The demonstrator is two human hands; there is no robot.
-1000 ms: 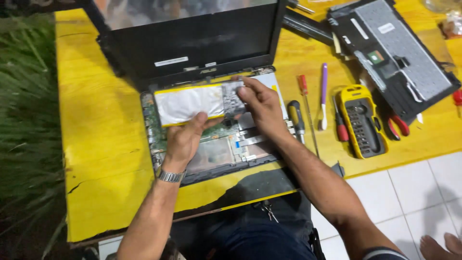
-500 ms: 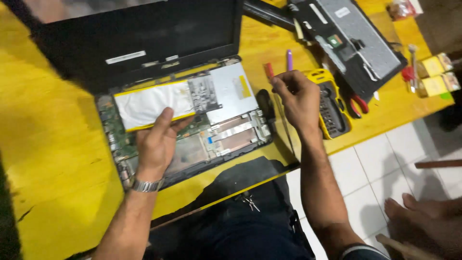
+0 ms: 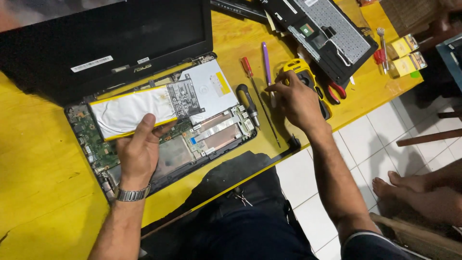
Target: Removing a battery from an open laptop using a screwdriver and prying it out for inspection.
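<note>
Head view: the left hand lays its fingers flat on the silver battery pack inside the opened laptop. The right hand, fingers loosely open, touches the purple screwdriver beside the yellow multimeter on the yellow tabletop.

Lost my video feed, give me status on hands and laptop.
Left hand on the battery in the opened laptop. Right hand reaching at the purple tool. Nothing blocking.

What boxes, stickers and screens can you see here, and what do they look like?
Laptop screen: dark, switched off, at the back of the table.
White sticker strip: long, thin, below the screen.
Battery label: grey rectangle on the silver pack.
Two small boxes: yellow, far right table edge.
</note>
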